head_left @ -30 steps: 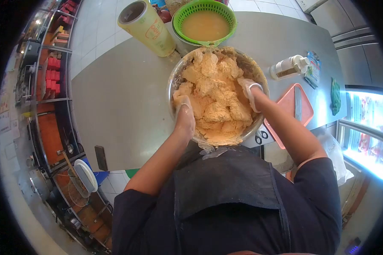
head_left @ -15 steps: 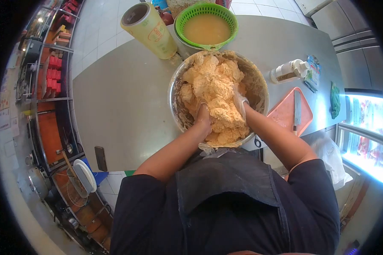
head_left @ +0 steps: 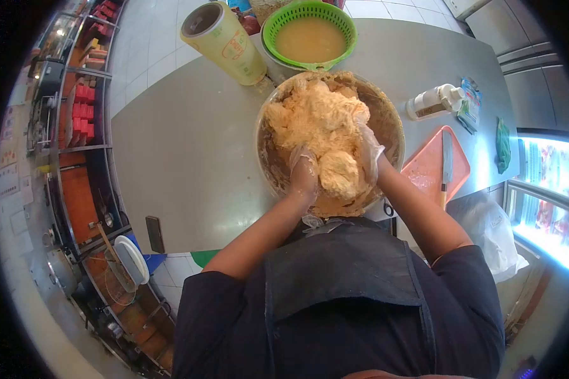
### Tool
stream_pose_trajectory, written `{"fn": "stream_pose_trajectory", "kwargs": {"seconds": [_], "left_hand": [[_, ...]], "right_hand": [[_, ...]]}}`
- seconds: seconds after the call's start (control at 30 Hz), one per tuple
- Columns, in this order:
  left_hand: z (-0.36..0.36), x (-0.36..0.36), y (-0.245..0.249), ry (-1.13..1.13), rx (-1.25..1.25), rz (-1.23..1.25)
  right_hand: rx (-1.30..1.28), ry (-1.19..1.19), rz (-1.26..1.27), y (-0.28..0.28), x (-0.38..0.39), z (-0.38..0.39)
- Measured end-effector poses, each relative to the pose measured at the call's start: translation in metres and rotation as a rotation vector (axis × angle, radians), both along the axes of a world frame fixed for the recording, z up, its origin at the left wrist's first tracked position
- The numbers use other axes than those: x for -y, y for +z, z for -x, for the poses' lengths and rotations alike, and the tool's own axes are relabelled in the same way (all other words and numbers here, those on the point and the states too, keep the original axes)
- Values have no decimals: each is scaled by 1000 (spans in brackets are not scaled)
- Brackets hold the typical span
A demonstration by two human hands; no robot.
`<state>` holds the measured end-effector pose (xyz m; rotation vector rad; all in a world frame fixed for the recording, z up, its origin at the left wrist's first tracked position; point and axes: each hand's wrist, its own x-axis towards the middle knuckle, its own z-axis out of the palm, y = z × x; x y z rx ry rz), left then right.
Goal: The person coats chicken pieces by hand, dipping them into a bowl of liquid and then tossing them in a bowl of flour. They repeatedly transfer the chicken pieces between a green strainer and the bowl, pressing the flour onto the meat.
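A large metal mixing bowl (head_left: 395, 120) stands at the table's near edge, heaped with pale orange, flour-coated lumps (head_left: 325, 117) that look like breaded meat pieces. My left hand (head_left: 304, 165), in a clear plastic glove, grips the left side of the heap, its fingertips buried. On the opposite side my right hand (head_left: 369, 148), gloved too, is closed around lumps near the bowl's right wall. One rounded lump (head_left: 339, 174) sits between my wrists. Loose coating covers the bowl's inner wall.
Behind the bowl are a green colander (head_left: 349, 35) with cloudy liquid and a tall yellowish container (head_left: 231, 47). To the right lie a white bottle (head_left: 433, 103), a pink cutting board (head_left: 417, 165) and a knife (head_left: 447, 158). A phone (head_left: 153, 234) rests at the left edge.
Both hands have shifted the lumps within the bowl; the heap has turned over and a rounded lump now shows between my wrists. My right hand shows more of its glove.
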<state>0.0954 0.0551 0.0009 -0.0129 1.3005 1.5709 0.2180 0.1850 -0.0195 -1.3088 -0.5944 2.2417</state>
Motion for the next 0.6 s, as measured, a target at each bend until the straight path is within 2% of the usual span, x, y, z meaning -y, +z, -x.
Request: {"fn": "stream_pose_trajectory", "kwargs": {"seconds": [0.07,0.13,0.2,0.23,0.3,0.33,0.37,0.4,0.47,0.5,0.57,0.6], "left_hand": [[6,5,-11,-107,-120,-48],[22,9,-15,-291,-683,-70],[42,10,5,-581,-1083,-25],[52,4,44,-781,-1196,30],[56,2,50,-964,-1292,59],[52,7,23,-938,-1278,34],[51,10,20,-884,-1346,3],[49,11,25,-828,-1415,-25],[46,18,45,-652,-1704,-101],[50,17,52,-666,-1626,-118],[62,16,62,-695,-1465,-150],[61,17,64,-593,-1326,-144]], "right_hand": [[84,8,-90,17,2,-2],[246,72,-149,71,3,-3],[318,110,-199,92,7,-7],[355,129,-224,102,9,-10],[327,149,-400,111,18,-15],[306,152,-483,111,20,-18],[268,145,-557,105,21,-21],[237,145,-638,95,20,-24],[180,144,-803,69,12,-28],[157,145,-886,64,9,-28],[285,307,-1165,68,6,-37],[287,304,-1160,67,7,-38]]}}
